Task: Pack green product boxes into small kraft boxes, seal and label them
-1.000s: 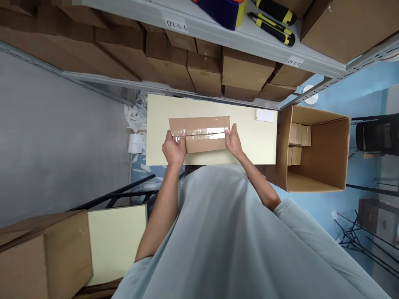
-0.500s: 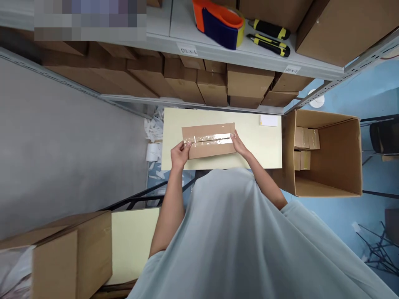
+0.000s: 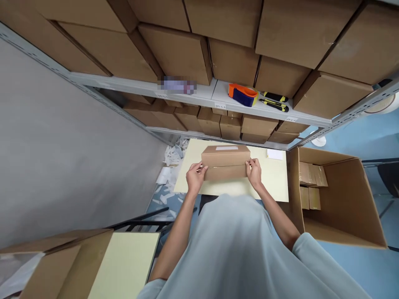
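A brown cardboard box (image 3: pixel 225 161) is held over the pale yellow tabletop (image 3: pixel 271 182), tilted so that two of its faces show. One face carries a white label (image 3: pixel 227 148); a taped seam runs across the face nearer me. My left hand (image 3: pixel 196 176) grips the box's left end, fingers closed on it. At the right end my right hand (image 3: pixel 254 172) grips it too, thumb on the near face. A small white block, perhaps a stack of labels (image 3: pixel 274 154), lies at the table's back right.
An open large carton (image 3: pixel 349 207) stands right of the table, with several small boxes (image 3: pixel 310 174) inside. On the shelf (image 3: pixel 199 88) are an orange-and-blue tape dispenser (image 3: pixel 242 94) and two utility knives (image 3: pixel 274 101). Paper scraps and a white roll (image 3: pixel 163 175) lie left.
The box has been tipped in my hands: the taped face has turned toward me and a labelled face now shows. My view has tilted up, showing more shelf boxes.
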`<state>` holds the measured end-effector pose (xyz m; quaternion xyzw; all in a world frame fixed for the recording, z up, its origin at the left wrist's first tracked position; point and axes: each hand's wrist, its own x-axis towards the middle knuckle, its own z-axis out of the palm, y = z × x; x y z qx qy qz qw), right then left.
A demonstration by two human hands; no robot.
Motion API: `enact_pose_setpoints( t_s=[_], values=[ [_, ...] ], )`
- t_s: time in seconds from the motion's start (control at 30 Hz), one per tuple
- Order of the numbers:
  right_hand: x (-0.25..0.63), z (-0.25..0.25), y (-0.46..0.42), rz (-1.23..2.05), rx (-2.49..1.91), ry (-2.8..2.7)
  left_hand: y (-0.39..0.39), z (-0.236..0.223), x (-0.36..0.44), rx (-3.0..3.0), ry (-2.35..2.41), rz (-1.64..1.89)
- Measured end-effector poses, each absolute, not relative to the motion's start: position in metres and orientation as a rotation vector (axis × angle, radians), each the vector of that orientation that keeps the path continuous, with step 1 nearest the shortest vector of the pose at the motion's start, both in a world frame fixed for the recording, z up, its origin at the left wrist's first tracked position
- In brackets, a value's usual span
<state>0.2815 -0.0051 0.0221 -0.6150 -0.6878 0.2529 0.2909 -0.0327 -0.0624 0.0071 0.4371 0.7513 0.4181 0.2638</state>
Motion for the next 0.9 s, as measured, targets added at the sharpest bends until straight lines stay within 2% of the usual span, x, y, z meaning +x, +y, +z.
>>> enact_pose_setpoints(
  t_s=[0.13,0.47,0.9],
  values=[
    [0.302,0.021,-0.015,0.694,-1.632,-1.819,-0.077,-0.001,-0.013,1.031,2.065,1.127],
    [0.327,-0.028,-0.063,1.036,-1.923,-1.790,-0.122,-0.051,0.013,0.736,2.062,0.904],
    [0.311,-0.039,-0.067,1.271,-2.010,-1.956,-0.117,-0.062,0.000,0.731,1.980,0.811]
  ],
)
